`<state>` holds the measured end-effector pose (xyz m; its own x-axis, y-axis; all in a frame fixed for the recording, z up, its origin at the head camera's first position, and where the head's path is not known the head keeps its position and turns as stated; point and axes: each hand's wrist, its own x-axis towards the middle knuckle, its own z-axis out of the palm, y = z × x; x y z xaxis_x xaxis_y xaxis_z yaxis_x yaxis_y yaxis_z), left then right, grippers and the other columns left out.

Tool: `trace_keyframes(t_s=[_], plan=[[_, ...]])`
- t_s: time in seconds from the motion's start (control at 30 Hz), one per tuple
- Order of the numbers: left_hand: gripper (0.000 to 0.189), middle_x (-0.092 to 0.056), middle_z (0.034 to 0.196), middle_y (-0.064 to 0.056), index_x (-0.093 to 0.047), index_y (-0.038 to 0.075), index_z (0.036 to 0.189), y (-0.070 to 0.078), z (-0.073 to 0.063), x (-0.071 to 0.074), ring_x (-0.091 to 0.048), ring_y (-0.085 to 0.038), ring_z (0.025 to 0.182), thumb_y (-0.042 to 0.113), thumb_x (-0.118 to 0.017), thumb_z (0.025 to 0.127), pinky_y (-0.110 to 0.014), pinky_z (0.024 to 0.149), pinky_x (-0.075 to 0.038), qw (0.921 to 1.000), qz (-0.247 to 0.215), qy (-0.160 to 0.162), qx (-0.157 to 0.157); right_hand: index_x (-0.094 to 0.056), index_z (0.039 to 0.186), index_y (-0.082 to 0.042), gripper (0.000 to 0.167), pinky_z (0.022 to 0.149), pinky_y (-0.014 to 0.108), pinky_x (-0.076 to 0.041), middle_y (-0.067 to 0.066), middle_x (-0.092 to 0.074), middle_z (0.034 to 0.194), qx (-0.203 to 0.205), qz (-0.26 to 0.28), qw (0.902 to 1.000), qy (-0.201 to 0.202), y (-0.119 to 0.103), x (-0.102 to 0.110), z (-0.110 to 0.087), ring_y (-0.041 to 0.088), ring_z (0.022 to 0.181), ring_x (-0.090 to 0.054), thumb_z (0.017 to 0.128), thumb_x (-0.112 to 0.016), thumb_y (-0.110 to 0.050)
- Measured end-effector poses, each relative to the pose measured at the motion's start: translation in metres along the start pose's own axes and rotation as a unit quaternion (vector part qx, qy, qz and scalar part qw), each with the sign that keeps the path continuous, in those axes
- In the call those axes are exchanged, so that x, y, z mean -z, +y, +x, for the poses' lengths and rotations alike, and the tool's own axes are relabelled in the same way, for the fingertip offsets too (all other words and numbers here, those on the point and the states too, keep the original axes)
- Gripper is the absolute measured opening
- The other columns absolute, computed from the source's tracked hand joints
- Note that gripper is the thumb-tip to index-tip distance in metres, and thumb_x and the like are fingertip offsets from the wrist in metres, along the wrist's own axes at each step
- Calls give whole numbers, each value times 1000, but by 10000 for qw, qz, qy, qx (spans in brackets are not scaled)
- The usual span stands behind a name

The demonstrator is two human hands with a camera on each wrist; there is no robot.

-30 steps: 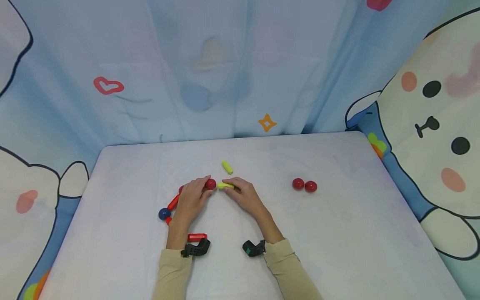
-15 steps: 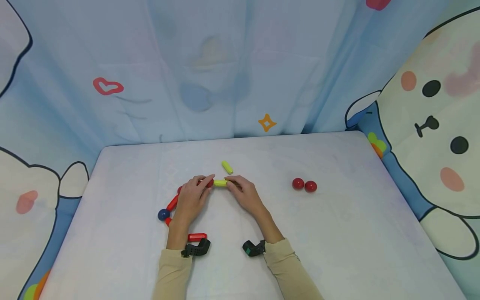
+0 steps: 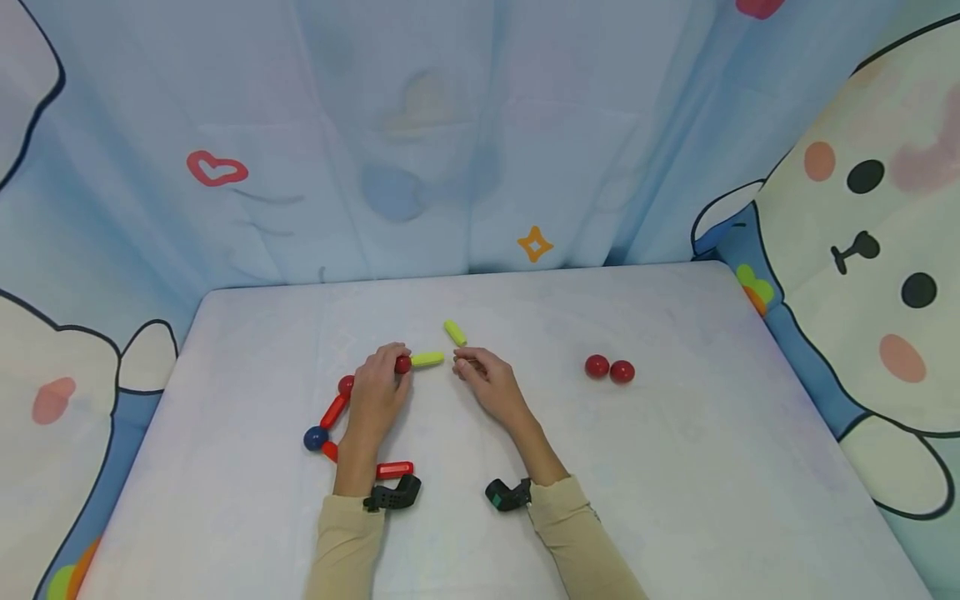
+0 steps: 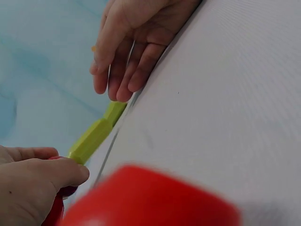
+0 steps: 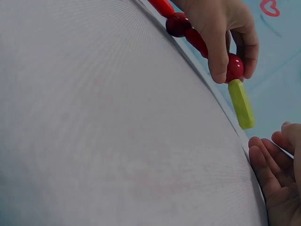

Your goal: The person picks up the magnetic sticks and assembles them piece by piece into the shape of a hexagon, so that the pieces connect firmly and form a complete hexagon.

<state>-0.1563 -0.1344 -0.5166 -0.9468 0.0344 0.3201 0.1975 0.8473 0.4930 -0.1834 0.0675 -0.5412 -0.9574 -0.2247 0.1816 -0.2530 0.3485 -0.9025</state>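
Note:
My left hand (image 3: 378, 392) pinches a red ball (image 3: 403, 364) between thumb and fingers. From that ball a yellow-green rod (image 3: 427, 359) sticks out to the right, touching it. In the right wrist view, a red rod (image 5: 196, 42) joins the held ball to another red ball (image 5: 178, 24). The chain runs on in the head view through a red rod (image 3: 334, 412) to a blue ball (image 3: 316, 438) and a further red rod (image 3: 330, 451), partly behind my left wrist. My right hand (image 3: 491, 387) is just right of the yellow-green rod, apart from it, fingers loosely bent, holding nothing.
A second yellow-green rod (image 3: 454, 333) lies beyond my right fingertips. Two red balls (image 3: 609, 369) sit together on the right of the white table (image 3: 712, 467). Beside my left wrist lies another red rod (image 3: 394, 471). A blue printed curtain (image 3: 337, 208) hangs behind the table.
The yellow-green rod came against the red ball, and my right hand let go of it. My left hand has drawn the ball, rod and joined chain leftward.

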Motion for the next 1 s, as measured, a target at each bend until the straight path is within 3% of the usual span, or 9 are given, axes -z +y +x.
trace_keyframes(t_s=[0.17,0.47,0.67,1.0], plan=[[35,-66,118,-6,-60,14,119,0,-1,0,-61,-24,107,15,-72,86,-42,92,-52,9998,154,-45,83,-63,120,-4,26,80,21,-56,10,-72,106,-109,52,9999,5,0,-1,0,18,96,-70,100,-54,-18],[40,-60,124,-8,-59,23,134,0,-2,1,-56,-27,112,22,-63,94,-44,99,-46,9955,609,-698,217,-63,120,-6,27,78,22,-56,8,-72,102,-247,50,9997,-27,0,-1,-1,17,92,-69,100,-54,-20],[38,-58,129,-7,-59,21,130,-1,-2,0,-53,-27,120,24,-64,93,-48,105,-42,9953,533,-766,262,-64,119,-4,26,78,21,-56,11,-72,101,-293,175,9994,-4,-5,1,-3,20,92,-70,99,-54,-18],[32,-56,135,-7,-56,14,125,-3,-2,4,-47,-29,131,13,-63,93,-56,113,-32,9956,164,-889,259,-65,119,-7,26,77,20,-56,9,-72,100,-346,208,9992,32,1,1,-2,18,91,-70,99,-56,-20]])
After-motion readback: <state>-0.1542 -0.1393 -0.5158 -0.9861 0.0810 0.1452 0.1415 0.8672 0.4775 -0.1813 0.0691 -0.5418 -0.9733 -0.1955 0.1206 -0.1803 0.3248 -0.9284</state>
